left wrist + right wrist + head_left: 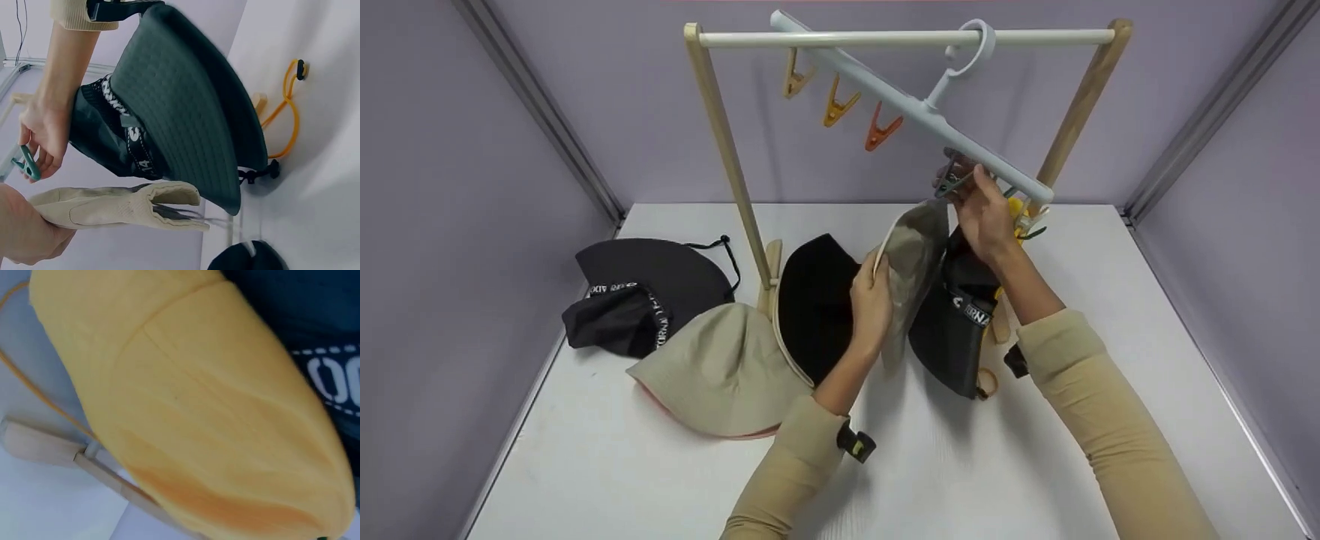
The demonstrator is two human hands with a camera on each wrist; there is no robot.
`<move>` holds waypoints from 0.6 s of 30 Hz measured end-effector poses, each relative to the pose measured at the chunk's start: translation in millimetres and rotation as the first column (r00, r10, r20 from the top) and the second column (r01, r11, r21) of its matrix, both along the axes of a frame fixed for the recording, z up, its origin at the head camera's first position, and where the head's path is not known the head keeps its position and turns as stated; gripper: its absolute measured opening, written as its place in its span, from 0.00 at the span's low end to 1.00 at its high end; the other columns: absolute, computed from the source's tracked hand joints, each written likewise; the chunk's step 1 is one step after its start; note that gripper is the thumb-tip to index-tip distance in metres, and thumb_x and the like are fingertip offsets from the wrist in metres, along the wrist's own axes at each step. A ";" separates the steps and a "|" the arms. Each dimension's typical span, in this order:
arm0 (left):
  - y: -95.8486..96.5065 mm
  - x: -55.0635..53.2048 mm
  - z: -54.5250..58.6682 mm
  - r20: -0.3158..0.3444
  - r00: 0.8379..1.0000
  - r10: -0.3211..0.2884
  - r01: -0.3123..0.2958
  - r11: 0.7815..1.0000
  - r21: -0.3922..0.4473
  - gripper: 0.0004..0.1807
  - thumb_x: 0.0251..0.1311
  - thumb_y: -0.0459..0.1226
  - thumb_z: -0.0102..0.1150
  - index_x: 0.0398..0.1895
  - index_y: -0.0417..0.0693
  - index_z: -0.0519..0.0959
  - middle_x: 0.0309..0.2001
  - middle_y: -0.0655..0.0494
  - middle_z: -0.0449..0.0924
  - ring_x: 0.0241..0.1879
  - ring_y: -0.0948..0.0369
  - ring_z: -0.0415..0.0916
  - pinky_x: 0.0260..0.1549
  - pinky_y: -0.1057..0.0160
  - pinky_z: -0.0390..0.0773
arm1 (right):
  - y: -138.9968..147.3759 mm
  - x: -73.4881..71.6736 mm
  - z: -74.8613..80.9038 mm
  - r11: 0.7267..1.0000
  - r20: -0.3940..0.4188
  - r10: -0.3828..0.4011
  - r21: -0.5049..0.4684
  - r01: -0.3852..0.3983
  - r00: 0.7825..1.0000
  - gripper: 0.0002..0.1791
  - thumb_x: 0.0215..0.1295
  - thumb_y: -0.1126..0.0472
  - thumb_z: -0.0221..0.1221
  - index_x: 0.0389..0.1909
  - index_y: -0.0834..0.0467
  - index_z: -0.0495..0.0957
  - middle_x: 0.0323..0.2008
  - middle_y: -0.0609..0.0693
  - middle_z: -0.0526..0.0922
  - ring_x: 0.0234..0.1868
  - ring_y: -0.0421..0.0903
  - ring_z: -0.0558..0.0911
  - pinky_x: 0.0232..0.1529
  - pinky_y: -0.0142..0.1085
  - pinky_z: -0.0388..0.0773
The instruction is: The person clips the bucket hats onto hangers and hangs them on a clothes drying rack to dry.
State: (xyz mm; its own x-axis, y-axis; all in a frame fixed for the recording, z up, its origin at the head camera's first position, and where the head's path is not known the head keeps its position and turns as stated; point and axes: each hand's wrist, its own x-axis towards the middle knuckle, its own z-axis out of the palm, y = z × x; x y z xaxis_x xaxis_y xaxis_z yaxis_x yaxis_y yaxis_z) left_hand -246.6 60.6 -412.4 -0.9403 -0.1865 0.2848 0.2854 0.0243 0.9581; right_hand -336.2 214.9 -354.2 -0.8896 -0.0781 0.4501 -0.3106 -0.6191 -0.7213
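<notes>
My left hand [874,304] grips the brim of a beige-grey bucket hat [911,262], held up under a tilted white clip hanger [915,109]. My right hand [986,217] is raised close under the hanger's low right end, just above that hat, and pinches a green clothespin [28,163]. Beside my right forearm hangs a dark bucket hat [949,341] with a white-lettered band. Large in the right wrist view is a yellow hat [197,410] with an orange cord, against the dark one; my right hand does not show there.
The hanger hooks onto the white bar of a wooden-legged rack [720,142]. Beige, yellow [838,105] and orange clothespins [881,131] dangle from its higher left half. On the table at left lie a black hat [660,262], a beige hat [727,367] and a black-faced, pale-rimmed hat [814,300].
</notes>
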 end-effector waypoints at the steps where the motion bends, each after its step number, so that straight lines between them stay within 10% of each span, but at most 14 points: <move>1: 0.6 -0.6 1.2 -0.008 1.000 -0.006 0.006 1.000 -0.004 0.16 0.69 0.34 0.42 0.55 0.39 0.74 0.43 0.50 0.77 0.34 0.60 0.69 0.40 0.63 0.70 | 1.8 -0.7 0.9 1.000 -0.004 0.013 0.009 -0.013 1.000 0.21 0.74 0.61 0.33 0.52 0.68 0.70 0.40 0.60 0.75 0.44 0.56 0.74 0.50 0.41 0.66; 10: 3.3 -1.4 7.0 0.013 0.999 -0.033 0.033 0.999 -0.037 0.16 0.69 0.36 0.42 0.55 0.44 0.75 0.25 0.56 0.67 0.21 0.64 0.63 0.23 0.66 0.67 | 17.6 -4.2 11.5 0.986 -0.027 0.014 0.164 -0.010 1.000 0.21 0.73 0.60 0.36 0.52 0.68 0.73 0.39 0.60 0.74 0.41 0.53 0.72 0.48 0.39 0.65; 18: 6.9 -3.9 11.9 0.016 0.999 -0.048 0.048 0.998 -0.037 0.16 0.69 0.36 0.42 0.54 0.44 0.75 0.24 0.56 0.69 0.19 0.65 0.64 0.18 0.68 0.68 | 22.2 -1.3 10.8 0.995 -0.031 0.086 0.061 -0.084 0.996 0.20 0.73 0.61 0.36 0.53 0.70 0.69 0.42 0.61 0.74 0.43 0.54 0.72 0.48 0.41 0.64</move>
